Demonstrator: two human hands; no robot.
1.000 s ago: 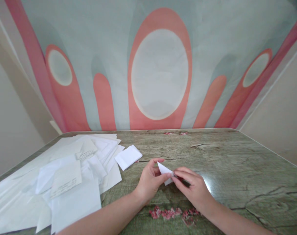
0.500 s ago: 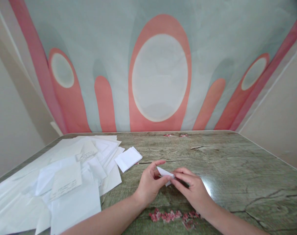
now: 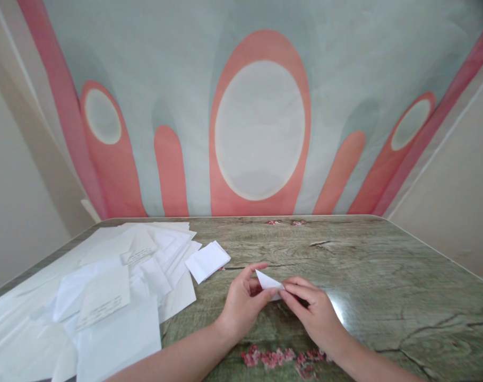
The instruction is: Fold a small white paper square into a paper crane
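Note:
Between my two hands is a small piece of white folded paper (image 3: 268, 281), held a little above the table. My left hand (image 3: 244, 300) pinches its left part, the thumb on the near face and the index finger raised and curved behind it. At the paper's right corner, the thumb and fingers of my right hand (image 3: 309, 302) press together. The fingers partly cover the paper, so its full shape is hidden. Just beyond my left hand lies a small stack of folded white paper (image 3: 208, 261).
A wide, loose pile of white paper sheets (image 3: 122, 339) covers the table's left side, some bearing printed lines. The wood-patterned table (image 3: 385, 276) has pink flower prints (image 3: 269, 356) near its front. Behind it hangs a grey-green and coral backdrop (image 3: 261, 127).
The folded paper has turned slightly, showing more of its face as a triangular shape. Both hands stay nearly in place, still gripping it. The view has shifted a little.

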